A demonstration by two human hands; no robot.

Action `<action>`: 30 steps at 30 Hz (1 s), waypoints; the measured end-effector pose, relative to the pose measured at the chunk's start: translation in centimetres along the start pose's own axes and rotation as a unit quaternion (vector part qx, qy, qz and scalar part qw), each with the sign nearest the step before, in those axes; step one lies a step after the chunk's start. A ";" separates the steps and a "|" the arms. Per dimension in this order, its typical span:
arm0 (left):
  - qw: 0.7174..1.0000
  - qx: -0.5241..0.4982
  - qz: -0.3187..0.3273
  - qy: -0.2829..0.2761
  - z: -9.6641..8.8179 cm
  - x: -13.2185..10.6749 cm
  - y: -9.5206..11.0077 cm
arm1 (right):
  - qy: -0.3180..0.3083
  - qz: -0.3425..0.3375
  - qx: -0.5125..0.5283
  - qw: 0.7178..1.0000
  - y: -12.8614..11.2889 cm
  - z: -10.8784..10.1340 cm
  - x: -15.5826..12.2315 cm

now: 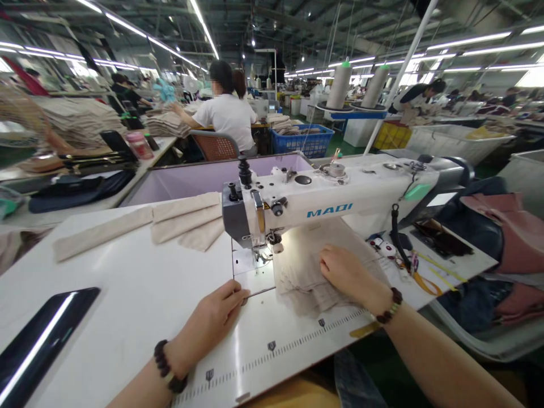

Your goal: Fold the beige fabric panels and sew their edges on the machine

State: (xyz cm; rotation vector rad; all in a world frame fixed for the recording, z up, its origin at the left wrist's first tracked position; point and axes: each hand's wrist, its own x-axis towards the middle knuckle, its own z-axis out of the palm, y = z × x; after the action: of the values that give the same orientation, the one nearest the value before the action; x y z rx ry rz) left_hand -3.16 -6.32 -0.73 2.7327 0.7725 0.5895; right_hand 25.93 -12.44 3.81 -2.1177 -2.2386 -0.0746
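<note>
My left hand point(212, 317) rests on the white sewing table just left of the needle area. Its thumb and fingers are pinched together at a small dark bit that I cannot make out. On the right, my right hand point(346, 272) lies over a stack of beige fabric pieces point(297, 277), its fingers curled onto the top layer. That stack sits under the arm of a white sewing machine point(297, 201), to the right of the presser foot point(260, 255). Long beige fabric strips point(106, 232) and folded beige pieces point(187, 218) lie left of the machine head.
A dark phone-like slab point(46, 345) lies at the table's left. Yellow-handled tools point(425, 283) and small trinkets are behind my right wrist. Thread cones point(339, 85) stand beyond the machine. A blue basket point(301, 139) and a person in white point(227, 122) are ahead.
</note>
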 end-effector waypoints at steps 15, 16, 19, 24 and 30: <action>0.999 -0.026 -0.023 -0.031 0.1 -0.1 -0.2 | 0.026 0.032 0.171 0.984 1.1 0.0 0.6; 0.999 -0.026 -0.024 -0.032 0.1 -0.1 -0.1 | 0.030 0.036 0.209 0.977 1.8 0.1 0.7; 0.999 -0.021 -0.025 -0.034 0.0 -0.1 -0.1 | 0.034 0.051 0.332 0.941 4.0 0.5 0.9; 0.999 -0.022 -0.028 -0.038 0.2 -0.2 -0.4 | 0.050 0.091 0.500 0.860 6.0 -0.6 0.8; 0.999 -0.005 -0.006 0.036 -0.8 0.2 1.2 | 0.014 0.051 0.579 0.814 1.1 -4.8 -2.8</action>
State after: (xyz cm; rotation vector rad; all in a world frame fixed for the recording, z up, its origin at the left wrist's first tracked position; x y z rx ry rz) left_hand -2.76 -7.11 0.42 2.7085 0.8004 0.6910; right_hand 27.22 -15.52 8.41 -1.4396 -1.4185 0.9776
